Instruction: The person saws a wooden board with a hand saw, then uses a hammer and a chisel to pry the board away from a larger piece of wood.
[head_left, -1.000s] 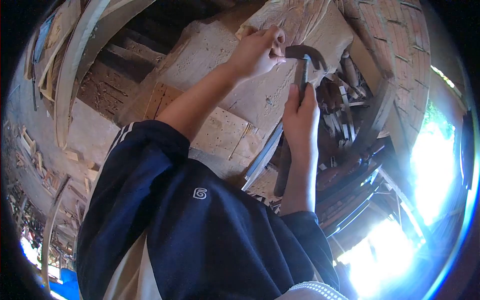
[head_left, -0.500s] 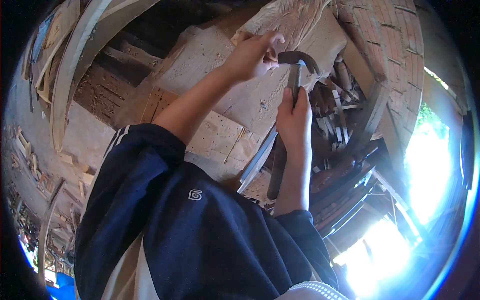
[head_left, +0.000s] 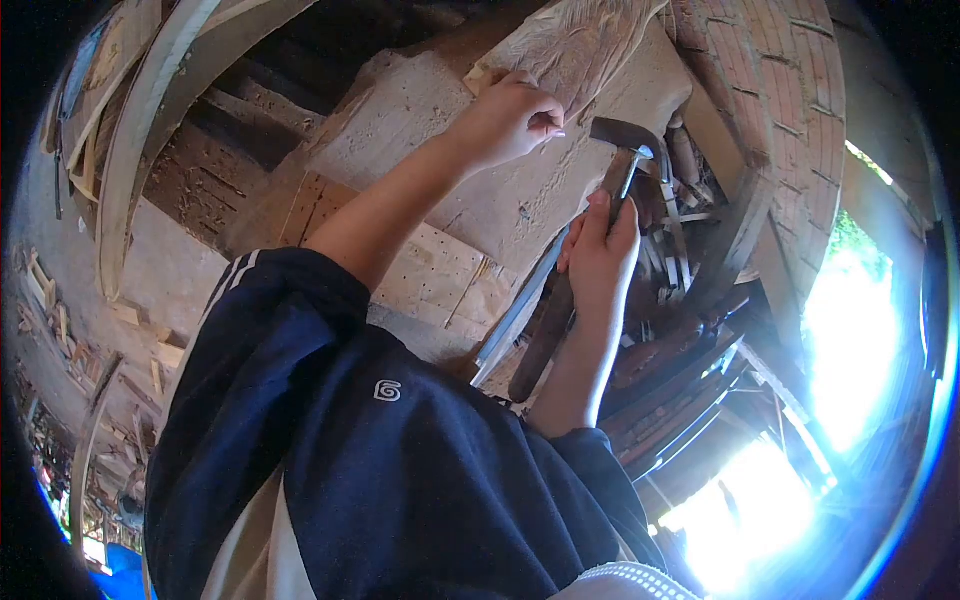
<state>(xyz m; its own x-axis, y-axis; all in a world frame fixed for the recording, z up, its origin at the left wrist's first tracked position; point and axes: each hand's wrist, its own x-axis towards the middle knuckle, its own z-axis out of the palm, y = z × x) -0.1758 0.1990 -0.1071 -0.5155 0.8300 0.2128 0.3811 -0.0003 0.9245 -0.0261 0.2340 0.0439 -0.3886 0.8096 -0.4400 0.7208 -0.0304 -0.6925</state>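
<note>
My right hand (head_left: pixel 603 245) is wrapped around the handle of a claw hammer (head_left: pixel 628 136), with the thumb lying along it. The dark metal head points up, and the long handle runs down past my wrist. My left hand (head_left: pixel 510 120) rests by a carved wooden piece (head_left: pixel 585 50) on the workbench (head_left: pixel 440 110). Its fingers are curled into a pinch, and whatever may be between them is too small or hidden to make out. A short gap separates the hammer head from my left fingertips.
Several tools and thin pieces (head_left: pixel 672 240) are crowded at the bench's right side. A brick pillar (head_left: pixel 790 110) stands at the upper right. Long curved boards (head_left: pixel 135 150) lean at the left, and wood scraps (head_left: pixel 130 312) litter the floor.
The hammer has swung right and slightly down, away from my left hand, which it was touching or nearly touching. My left hand has stayed almost in place, its fingers more curled.
</note>
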